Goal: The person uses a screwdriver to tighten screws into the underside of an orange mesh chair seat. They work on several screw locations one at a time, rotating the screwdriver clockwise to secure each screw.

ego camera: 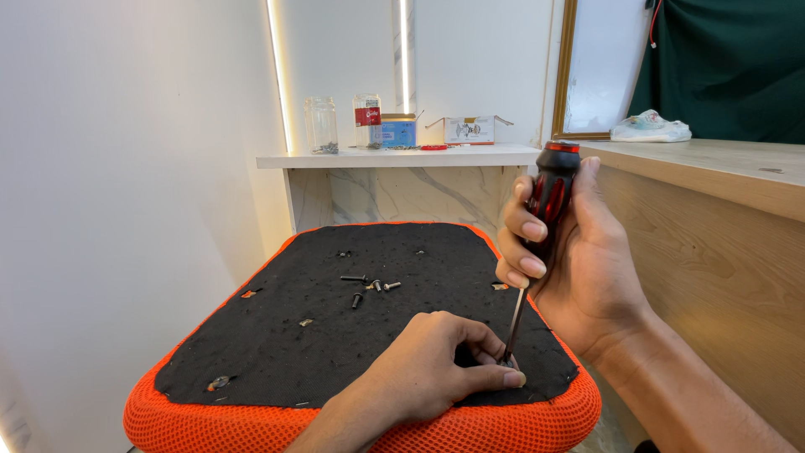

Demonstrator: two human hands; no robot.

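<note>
Screwdriver point(537, 243) on fuzzy black underside point(335, 335)

Two hands, left hand point(428, 361) and right hand point(579, 268), around one red-and-black screwdriver point(549, 197). One upturned seat cushion point(335, 335), black underneath with orange mesh edging, carrying about four loose dark bolts point(369, 287) in a cluster near its middle. On the white shelf point(394, 157) behind: two glass jars point(321, 124), one blue box point(397, 131), one open white box point(470, 129); one bundled plastic bag point(651, 127) on the wooden counter point(713, 164).
</note>
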